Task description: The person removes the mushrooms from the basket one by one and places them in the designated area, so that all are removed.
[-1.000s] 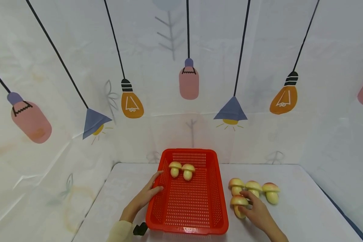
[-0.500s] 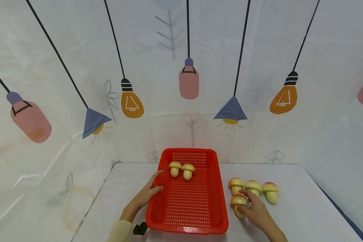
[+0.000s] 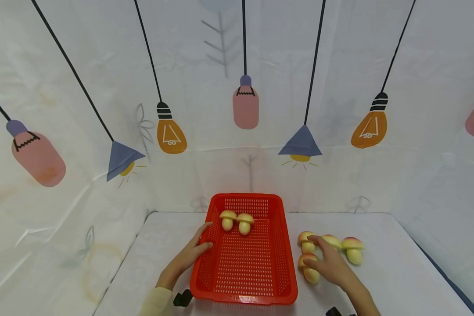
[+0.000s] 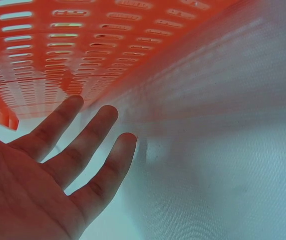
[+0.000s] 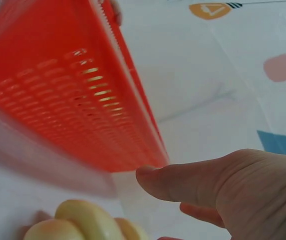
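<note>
In the head view, my left hand (image 3: 188,259) rests at the left rim of a red plastic basket (image 3: 290,272), thumb and index finger over the edge. The left wrist view shows its other fingers (image 4: 98,134) loosely extended beside the perforated basket wall. Two toy mushrooms (image 3: 245,224) lie near the basket's far end. Right of the basket, my right hand (image 3: 333,265) hovers over a group of toy mushrooms, thumb and fingers apart. Near its thumb is the front mushroom (image 3: 311,275); its fingertips overlap the cap of the mushroom behind (image 3: 308,247). In the right wrist view, pale mushrooms (image 5: 87,220) lie below the hand.
Two more mushrooms stand behind the right hand, the rightmost mushroom (image 3: 353,251) slightly apart. A white table (image 3: 403,281) meets a wall hanging (image 3: 205,175) printed with lamps. A small black object (image 3: 183,298) sits by the left wrist.
My right hand has lifted off the front mushroom and shifted slightly up and away, its fingers now over the mushrooms behind. The front mushroom has tilted a little. My left hand stays put.
</note>
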The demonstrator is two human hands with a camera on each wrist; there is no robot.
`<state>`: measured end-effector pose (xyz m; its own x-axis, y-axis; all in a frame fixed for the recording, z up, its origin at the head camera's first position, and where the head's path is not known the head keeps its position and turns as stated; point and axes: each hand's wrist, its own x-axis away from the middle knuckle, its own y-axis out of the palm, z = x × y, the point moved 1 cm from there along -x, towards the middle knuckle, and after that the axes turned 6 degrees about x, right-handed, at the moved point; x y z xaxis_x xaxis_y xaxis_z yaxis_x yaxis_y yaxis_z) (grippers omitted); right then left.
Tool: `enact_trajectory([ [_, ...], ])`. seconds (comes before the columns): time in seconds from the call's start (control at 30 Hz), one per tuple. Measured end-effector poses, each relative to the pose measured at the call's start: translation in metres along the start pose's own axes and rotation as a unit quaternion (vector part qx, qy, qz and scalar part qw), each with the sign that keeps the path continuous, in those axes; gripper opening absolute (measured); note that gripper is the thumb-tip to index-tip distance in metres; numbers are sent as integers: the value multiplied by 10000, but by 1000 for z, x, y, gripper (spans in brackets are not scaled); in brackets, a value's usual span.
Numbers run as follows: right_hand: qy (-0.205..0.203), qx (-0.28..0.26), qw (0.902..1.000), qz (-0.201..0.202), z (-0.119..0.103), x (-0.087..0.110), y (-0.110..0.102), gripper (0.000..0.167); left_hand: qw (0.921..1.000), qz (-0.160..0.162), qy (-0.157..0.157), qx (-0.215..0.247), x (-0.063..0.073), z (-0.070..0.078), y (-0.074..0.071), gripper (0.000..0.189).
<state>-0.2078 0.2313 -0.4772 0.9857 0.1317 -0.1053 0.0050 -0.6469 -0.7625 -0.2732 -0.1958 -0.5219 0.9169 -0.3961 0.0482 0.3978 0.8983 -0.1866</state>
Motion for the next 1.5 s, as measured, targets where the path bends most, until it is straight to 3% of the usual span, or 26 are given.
enact_trajectory([
  [0.3, 79, 59, 9999, -34, -28, -10, -13, 64, 10000, -24, 37, -18, -1, 0, 1, 66],
  [0.47, -29, -355, 9993, 97, -51, -21, -11, 63, 9999, 105, -105, -15, -1, -1, 1, 67],
  [1.17, -304, -996, 9945, -92, -91, -75, 45, 69, 9999, 43, -125, 38, -6, -6, -2, 66],
  [1.5, -5, -1099, 9938, -147, -90, -97, 70, 69, 9999, 14, -84, 62, -5, -6, -2, 67],
])
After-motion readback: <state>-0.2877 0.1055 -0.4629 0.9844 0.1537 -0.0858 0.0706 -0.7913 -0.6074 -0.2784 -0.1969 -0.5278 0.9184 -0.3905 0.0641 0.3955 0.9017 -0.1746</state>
